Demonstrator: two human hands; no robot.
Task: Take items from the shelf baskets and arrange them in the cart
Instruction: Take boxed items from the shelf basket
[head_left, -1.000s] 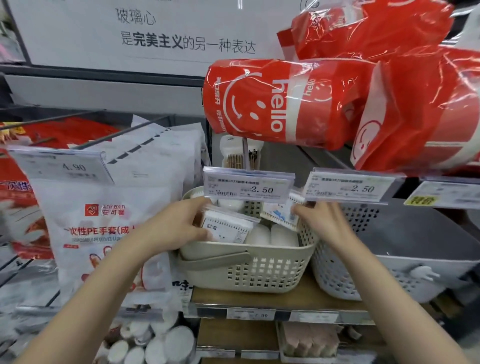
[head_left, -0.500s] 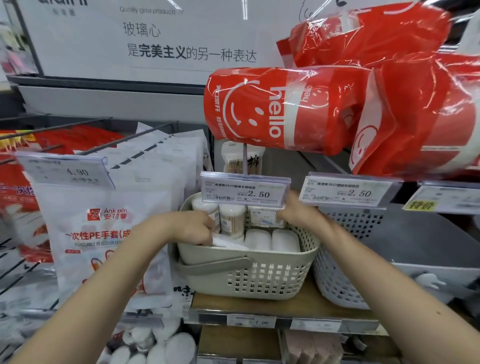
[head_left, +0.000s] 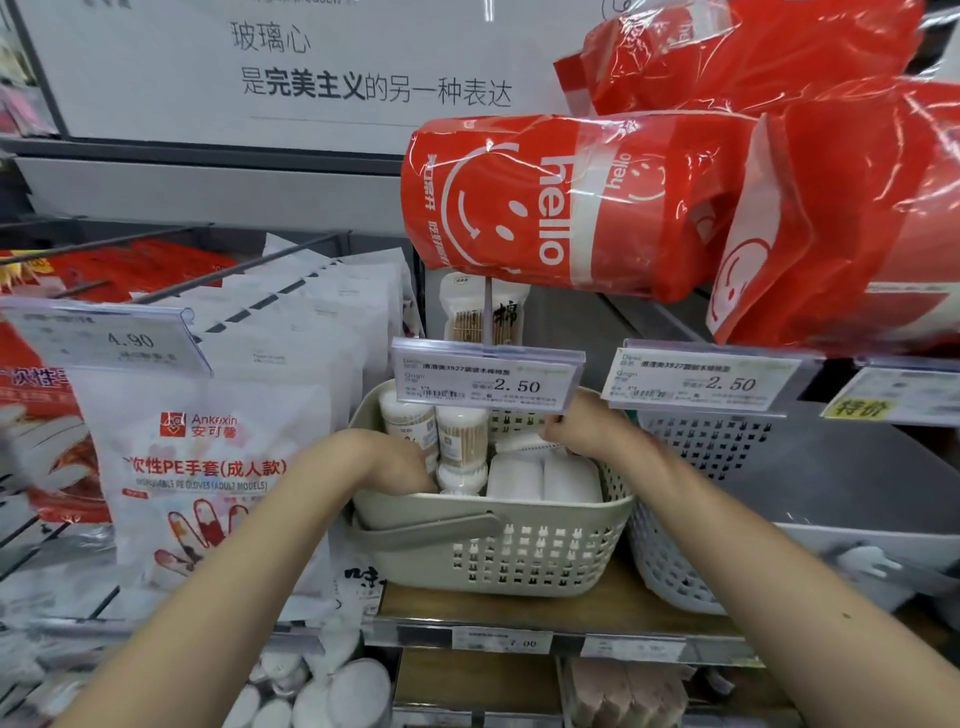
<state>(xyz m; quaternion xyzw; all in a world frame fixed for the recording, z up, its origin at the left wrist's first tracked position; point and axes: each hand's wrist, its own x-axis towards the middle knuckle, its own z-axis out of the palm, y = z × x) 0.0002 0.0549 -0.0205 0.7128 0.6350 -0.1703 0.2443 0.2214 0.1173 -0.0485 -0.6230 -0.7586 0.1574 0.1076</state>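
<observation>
A beige perforated plastic basket with a folded-down handle (head_left: 498, 551) stands on a wooden shelf board (head_left: 519, 605). Inside it: two clear cylindrical tubs of cotton swabs (head_left: 460, 441) upright at the back left, and flat white packs (head_left: 540, 478) lying at the front right. The left hand (head_left: 400, 465) reaches over the left rim into the basket; its fingers dip below the rim and their grip cannot be determined. The right hand (head_left: 576, 423) sits at the back right of the basket, fingers curled on a small white packet (head_left: 524, 442).

A white perforated plastic basket (head_left: 696, 519) stands just beside, to the right. Two clear price tags reading 2.50 (head_left: 488, 376) hang above the baskets. Red plastic-wrapped "hello" packs (head_left: 571, 202) lie on the shelf above. White bags of disposable PE gloves (head_left: 208, 467) hang on pegs at left.
</observation>
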